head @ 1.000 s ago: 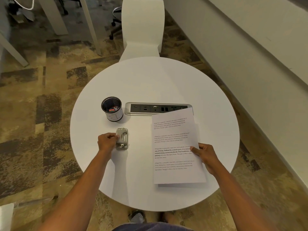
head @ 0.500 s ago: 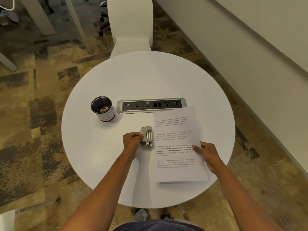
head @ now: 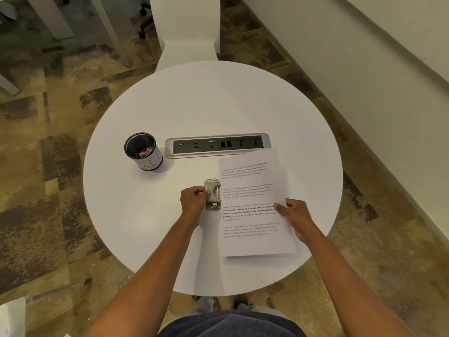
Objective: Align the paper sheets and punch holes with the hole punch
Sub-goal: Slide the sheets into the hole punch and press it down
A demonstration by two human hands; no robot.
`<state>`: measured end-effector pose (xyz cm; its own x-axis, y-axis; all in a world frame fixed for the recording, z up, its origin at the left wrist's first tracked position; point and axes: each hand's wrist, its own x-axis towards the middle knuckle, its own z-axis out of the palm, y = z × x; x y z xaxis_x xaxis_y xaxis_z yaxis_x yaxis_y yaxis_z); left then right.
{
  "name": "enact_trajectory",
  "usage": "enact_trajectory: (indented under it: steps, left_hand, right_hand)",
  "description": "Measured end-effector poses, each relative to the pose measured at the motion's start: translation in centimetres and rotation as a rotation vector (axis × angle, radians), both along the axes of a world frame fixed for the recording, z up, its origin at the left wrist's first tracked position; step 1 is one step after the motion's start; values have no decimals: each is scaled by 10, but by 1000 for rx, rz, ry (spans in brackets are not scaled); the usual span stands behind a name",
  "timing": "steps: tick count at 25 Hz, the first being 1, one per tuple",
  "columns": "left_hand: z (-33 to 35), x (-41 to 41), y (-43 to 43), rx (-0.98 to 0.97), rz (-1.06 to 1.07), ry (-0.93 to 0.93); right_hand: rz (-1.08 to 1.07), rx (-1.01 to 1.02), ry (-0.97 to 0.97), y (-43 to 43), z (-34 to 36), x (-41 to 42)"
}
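Note:
A stack of printed paper sheets (head: pixel 252 181) lies on the right half of the round white table (head: pixel 150 234). A small grey metal hole punch (head: pixel 213 193) stands against the stack's left edge. My left hand (head: pixel 194 201) grips the punch from its left side. My right hand (head: pixel 292 215) presses down on the right edge of the sheets, thumb on top of the paper. A lower sheet peeks out slightly along the stack's near edge.
A black mesh cup (head: pixel 143 152) with small items inside stands at the left of the table. A silver power and socket strip (head: pixel 217 144) is set in the middle, its right end touched by the paper. A white chair (head: pixel 187 32) stands beyond the table.
My left hand has slid the hole punch to the right across the table until it meets the left edge of the sheets. My right hand has stayed on the paper.

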<state>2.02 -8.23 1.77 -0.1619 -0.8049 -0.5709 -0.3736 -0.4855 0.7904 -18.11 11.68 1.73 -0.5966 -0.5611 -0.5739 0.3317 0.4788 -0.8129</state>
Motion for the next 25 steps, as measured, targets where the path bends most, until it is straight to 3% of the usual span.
enact_trajectory:
  steps: [25]
  left_hand:
    - [-2,7,-13,-3,-134,-48]
  right_hand:
    - [22,55,-56,-22,-18,15]
